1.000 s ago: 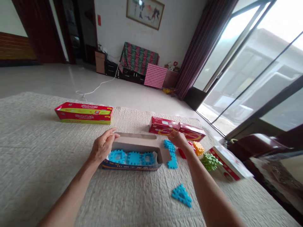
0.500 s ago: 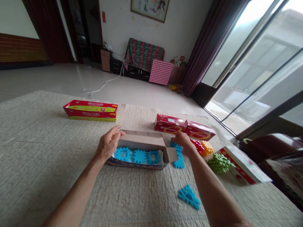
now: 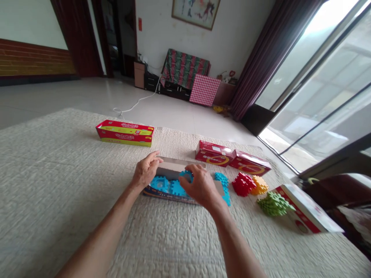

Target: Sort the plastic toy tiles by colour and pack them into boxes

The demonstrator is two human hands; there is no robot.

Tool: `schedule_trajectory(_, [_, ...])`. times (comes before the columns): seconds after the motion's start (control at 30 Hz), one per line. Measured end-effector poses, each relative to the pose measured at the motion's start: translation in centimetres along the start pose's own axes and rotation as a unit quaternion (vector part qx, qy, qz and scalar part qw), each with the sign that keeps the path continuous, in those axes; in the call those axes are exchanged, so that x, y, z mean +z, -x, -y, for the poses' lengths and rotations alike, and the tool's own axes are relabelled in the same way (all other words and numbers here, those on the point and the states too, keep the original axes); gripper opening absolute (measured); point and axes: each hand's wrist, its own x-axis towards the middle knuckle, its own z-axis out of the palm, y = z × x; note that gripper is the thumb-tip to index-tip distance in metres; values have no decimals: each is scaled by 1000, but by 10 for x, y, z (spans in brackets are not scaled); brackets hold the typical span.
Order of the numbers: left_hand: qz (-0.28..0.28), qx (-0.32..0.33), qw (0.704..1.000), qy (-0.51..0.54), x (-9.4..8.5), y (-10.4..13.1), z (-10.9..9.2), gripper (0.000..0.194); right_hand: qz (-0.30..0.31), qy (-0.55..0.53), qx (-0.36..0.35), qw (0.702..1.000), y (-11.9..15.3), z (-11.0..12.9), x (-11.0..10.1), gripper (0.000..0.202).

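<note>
An open dark-blue cardboard box (image 3: 169,196) lies lengthwise in front of me, its brown back flap (image 3: 171,165) raised. Several blue interlocking plastic tiles (image 3: 159,184) are inside. My left hand (image 3: 147,170) is closed at the box's back left corner, thumb and fingers pinching the flap edge. Over the box's right half, my right hand (image 3: 199,183) grips a blue interlocking tile (image 3: 187,175), partly covered by the fingers. More blue tiles (image 3: 222,178) lie just right of the box, partly behind its end flap.
Red tiles (image 3: 243,184), yellow tiles (image 3: 260,185) and green tiles (image 3: 274,204) lie in piles to the right. A white-and-red box (image 3: 313,210) is beside the green ones. Two dark red boxes (image 3: 214,153) and a red-and-yellow box (image 3: 124,133) stand farther back on the quilted cover (image 3: 162,239).
My right hand has moved left from the blue tiles beside the box to above it, with a blue tile. The loose blue triangle near me no longer shows. The view has shifted slightly left.
</note>
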Motion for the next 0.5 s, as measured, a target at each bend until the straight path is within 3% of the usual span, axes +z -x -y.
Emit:
schedule_trajectory(0.13, [0,2,1000,5,0,0,0,45,16,38,43,998,5,16,18,35])
schedule_trajectory(0.37, [-4,14,1000,2,1,-1,0,44,35,98,81,991,7,30,24,32])
schedule_trajectory(0.5, [4,5,1000,4,-1,0,-3,45,-8,109,52,993,7,22,21,32])
